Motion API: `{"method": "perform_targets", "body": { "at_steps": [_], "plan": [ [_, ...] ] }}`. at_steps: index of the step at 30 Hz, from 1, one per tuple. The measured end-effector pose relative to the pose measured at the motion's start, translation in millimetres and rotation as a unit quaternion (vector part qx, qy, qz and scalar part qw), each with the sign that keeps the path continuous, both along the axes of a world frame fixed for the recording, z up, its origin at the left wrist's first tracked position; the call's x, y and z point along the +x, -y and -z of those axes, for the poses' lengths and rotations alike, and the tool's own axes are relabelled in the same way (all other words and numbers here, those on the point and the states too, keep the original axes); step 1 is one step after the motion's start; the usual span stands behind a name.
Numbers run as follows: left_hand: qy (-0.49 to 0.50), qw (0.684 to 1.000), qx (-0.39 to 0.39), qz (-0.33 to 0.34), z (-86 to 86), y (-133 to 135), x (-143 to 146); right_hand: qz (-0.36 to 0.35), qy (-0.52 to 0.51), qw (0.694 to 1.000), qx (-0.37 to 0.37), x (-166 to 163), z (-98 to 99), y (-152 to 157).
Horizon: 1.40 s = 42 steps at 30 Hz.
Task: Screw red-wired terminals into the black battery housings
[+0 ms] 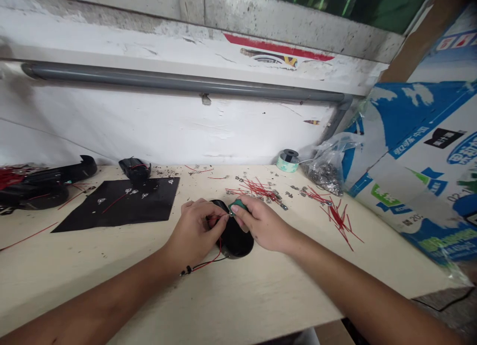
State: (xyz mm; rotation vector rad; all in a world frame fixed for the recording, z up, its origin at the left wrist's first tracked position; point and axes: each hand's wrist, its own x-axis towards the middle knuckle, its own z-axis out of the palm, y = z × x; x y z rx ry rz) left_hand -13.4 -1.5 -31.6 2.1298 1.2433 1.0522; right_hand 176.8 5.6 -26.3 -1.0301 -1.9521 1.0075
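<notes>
Left hand: the left hand (194,233) is curled over the top of a black round case (234,239), its fingers bunched at the case's upper edge. Whether they grip the case or something small on it is hidden.

Right hand: the right hand (263,225) pinches a green piece (238,204) between thumb and fingers, with a small metal tab (231,212) showing at its tip.

Hands together: they are close, fingertips meeting over the case, and the gap between them is too small to make out.

Black round case: it lies on the pale wooden table (112,280), under and between both hands, and most of its top is covered by them.

Wires: a thin red wire and a thin black wire (204,266) run from under the case toward the person, ending in a small black bead. Where they join the case is hidden.

Table, far side: loose red wires (259,190) and scattered metal tabs (278,198) lie just past the hands, with more red wires (338,218) to the right. A black sheet (122,204) lies to the left with a few tabs on it.

Back edge: a roll of tape (287,161) stands beside a plastic bag of metal bits (326,173). Black objects (44,187) at the left are cut off by the frame.
</notes>
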Motion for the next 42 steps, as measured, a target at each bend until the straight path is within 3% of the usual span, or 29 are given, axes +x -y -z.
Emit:
{"method": "perform_targets", "body": {
  "at_steps": [8, 15, 33, 39, 42],
  "plan": [
    [-0.005, 1.000, 0.000, 0.010, 0.7, -1.2, 0.3, 0.000, 0.020, 1.000, 0.001, 1.3, -1.1, -0.6],
    [-0.031, 1.000, 0.002, 0.003, -6.2, 1.1, 0.0, -0.028, -0.020, 0.998, -0.051, 5.1, 0.5, -2.9],
    [-0.033, 0.999, 0.022, 0.030, -7.9, 4.8, 1.3, 0.022, 0.022, 0.998, 0.056, 0.0, -8.3, 5.0],
    [0.102, 0.993, -0.054, -0.014, -7.0, -1.0, -1.3, 0.049, -0.109, 0.993, -0.015, -5.8, -1.2, 1.1],
    [0.140, 0.988, -0.069, -0.004, -5.0, -5.3, -2.7, 0.040, -0.174, 0.983, -0.046, -9.7, 2.2, 0.5]
  ]
}}
